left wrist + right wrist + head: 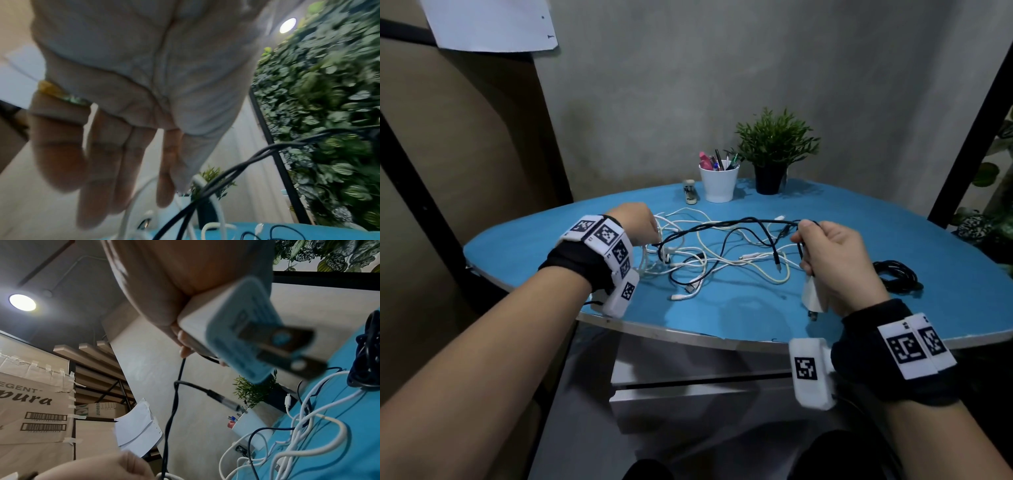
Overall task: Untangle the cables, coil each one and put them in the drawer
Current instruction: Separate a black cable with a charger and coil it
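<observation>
A tangle of white cables [702, 260] and a black cable [739, 222] lies on the blue table [534, 246]. My right hand [825, 253] pinches the black cable between thumb and forefinger, lifted above the tangle, and grips a white plug adapter [813, 296] in its palm. The right wrist view shows the adapter [226, 321] with its metal prongs and the black cable [174, 402] hanging down. My left hand [643, 224] is at the tangle's left end; its fingers [115, 162] hang straight and relaxed, with the black cable [236, 170] passing beside them.
A coiled black cable [897, 277] lies on the table right of my right hand. A white pen cup [719, 183], a potted plant [774, 147] and a small stapler [690, 193] stand at the back. A white drawer unit [688, 397] sits under the table's front edge.
</observation>
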A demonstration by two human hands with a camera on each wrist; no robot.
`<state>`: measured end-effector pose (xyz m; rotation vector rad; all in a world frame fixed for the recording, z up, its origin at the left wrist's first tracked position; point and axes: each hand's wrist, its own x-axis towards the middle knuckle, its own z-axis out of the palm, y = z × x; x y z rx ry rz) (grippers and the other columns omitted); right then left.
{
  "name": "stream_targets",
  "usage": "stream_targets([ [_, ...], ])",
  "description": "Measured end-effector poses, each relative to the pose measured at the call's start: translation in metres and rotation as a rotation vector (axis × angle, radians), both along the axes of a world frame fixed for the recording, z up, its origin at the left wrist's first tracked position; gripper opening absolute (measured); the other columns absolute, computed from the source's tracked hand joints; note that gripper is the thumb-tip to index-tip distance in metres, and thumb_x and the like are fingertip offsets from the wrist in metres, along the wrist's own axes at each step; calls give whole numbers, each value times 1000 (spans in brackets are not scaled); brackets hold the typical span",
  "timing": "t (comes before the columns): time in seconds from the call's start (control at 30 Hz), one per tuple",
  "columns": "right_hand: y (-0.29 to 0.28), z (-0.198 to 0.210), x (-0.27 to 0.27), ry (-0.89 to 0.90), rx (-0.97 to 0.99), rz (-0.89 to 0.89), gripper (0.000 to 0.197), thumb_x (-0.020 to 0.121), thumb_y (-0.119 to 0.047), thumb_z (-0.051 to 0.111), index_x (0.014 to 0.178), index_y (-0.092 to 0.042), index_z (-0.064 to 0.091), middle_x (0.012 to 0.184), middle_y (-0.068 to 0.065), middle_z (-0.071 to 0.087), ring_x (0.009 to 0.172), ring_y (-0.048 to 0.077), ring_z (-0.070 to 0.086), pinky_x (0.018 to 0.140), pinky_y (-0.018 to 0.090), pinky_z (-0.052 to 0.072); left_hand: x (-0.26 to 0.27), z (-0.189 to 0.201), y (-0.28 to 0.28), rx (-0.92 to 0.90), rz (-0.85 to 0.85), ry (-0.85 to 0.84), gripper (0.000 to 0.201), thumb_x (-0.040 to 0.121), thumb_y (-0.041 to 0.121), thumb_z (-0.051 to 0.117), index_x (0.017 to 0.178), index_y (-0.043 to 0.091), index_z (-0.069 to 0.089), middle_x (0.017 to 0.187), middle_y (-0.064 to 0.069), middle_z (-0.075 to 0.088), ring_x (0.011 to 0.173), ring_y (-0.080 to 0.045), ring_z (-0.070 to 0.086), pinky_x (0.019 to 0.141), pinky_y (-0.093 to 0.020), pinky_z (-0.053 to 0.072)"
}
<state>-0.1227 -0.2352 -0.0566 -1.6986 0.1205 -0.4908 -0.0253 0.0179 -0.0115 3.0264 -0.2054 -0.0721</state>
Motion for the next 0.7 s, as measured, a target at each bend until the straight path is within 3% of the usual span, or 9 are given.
stream_targets([
  [0.07, 2, 1, 0, -1, 17, 15, 30, 94, -29, 48, 71, -14, 58, 51, 1, 34, 45, 14, 34, 54, 32, 32, -6, 7, -6, 30, 9, -167, 13, 85, 24, 57, 84, 19, 69, 85, -4, 67, 78, -27, 58, 67, -30, 43],
  [0.17, 5, 3, 0, -15, 76, 44, 30, 97, -26, 46, 71, -12, 53, 46, -3, 34, 39, 9, 32, 51, 30, 31, -15, 15, -19, -141, -81, -403, 13, 85, 27, 52, 85, 21, 64, 89, -3, 64, 82, -25, 56, 71, -27, 41],
  [0.27, 10, 4, -2, -32, 122, 105, 31, 98, -25, 44, 71, -12, 50, 43, -6, 32, 38, 7, 30, 50, 28, 31, -24, 10, -37, -318, -374, -303, 27, 89, 39, 56, 111, 23, 59, 114, 5, 62, 101, -14, 57, 83, -25, 42],
  [0.33, 12, 6, -4, -35, 133, 138, 31, 98, -25, 44, 71, -12, 50, 42, -7, 31, 39, 8, 28, 49, 27, 31, -27, -2, -48, -375, -499, -183, 37, 91, 37, 56, 125, 23, 54, 125, 5, 59, 114, -10, 54, 97, -27, 42],
  [0.4, 12, 7, -7, -36, 128, 158, 31, 98, -25, 44, 71, -12, 49, 42, -8, 30, 39, 8, 27, 48, 26, 30, -28, -13, -56, -551, -549, -173, 31, 91, 25, 59, 121, 16, 59, 114, 3, 65, 106, -6, 58, 95, -23, 44],
  [0.53, 9, 6, -9, -28, 75, 174, 31, 97, -22, 45, 68, -11, 50, 41, -7, 30, 37, 8, 28, 46, 25, 29, -34, -18, -60, -1001, -546, -86, 11, 89, 5, 60, 97, 8, 67, 75, -2, 65, 68, -3, 60, 73, -14, 49],
  [0.7, 11, -1, -7, 15, -18, 228, 31, 94, -22, 48, 67, -10, 55, 40, -8, 34, 37, 7, 31, 49, 29, 29, -36, -12, -53, -1262, -443, -33, 12, 88, 7, 61, 81, 16, 62, 64, 6, 66, 62, -8, 66, 59, -20, 43],
])
